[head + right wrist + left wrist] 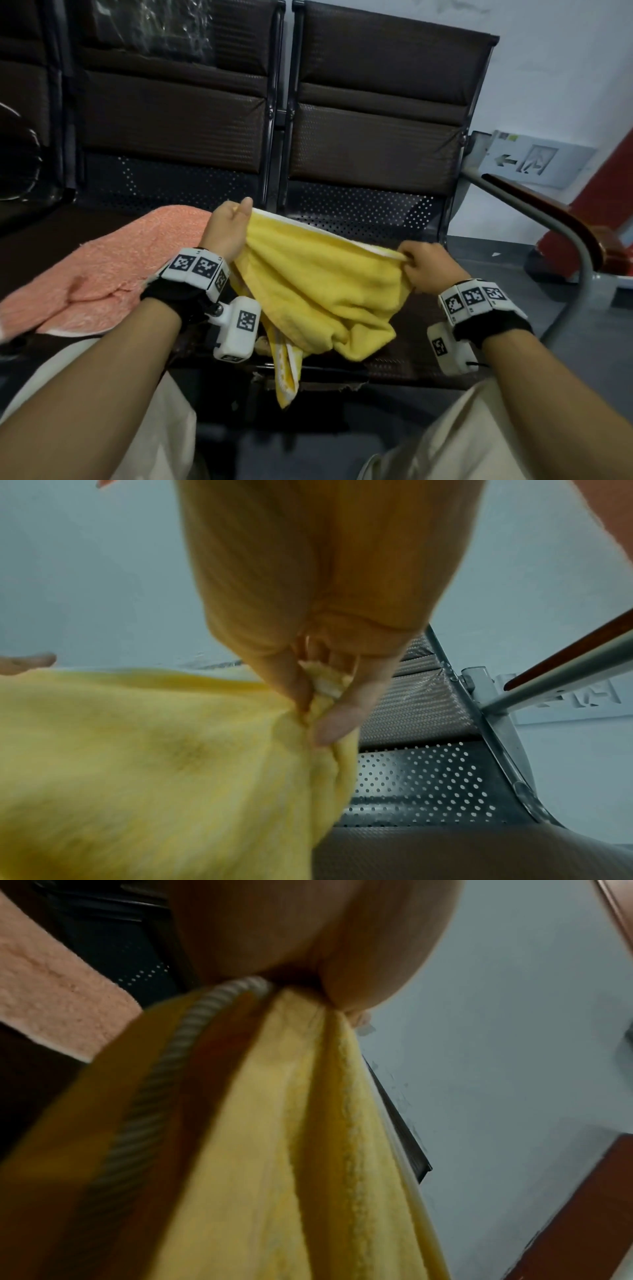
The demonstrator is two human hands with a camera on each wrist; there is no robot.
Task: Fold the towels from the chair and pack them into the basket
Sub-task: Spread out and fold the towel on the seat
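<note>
Step in hand: yellow towel [318, 287] spread for first fold. Top edge pinched at both ends, left hand [227, 229] at 10 o'clock corner, right hand [428, 267] at 3 o'clock corner; rest of cloth bunched on chair seat [411, 363], one tail hung over front edge at 6 o'clock. Pink towel [113, 274] laid on neighbouring seat at 9 o'clock, not held. Basket not seen. Next move judged: edge pulled taut, creases shaken out, corners brought together.

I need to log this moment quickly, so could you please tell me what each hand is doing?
Left hand: grips one end of the yellow terry towel's top edge.
Right hand: pinches the other end of the same edge.
</note>
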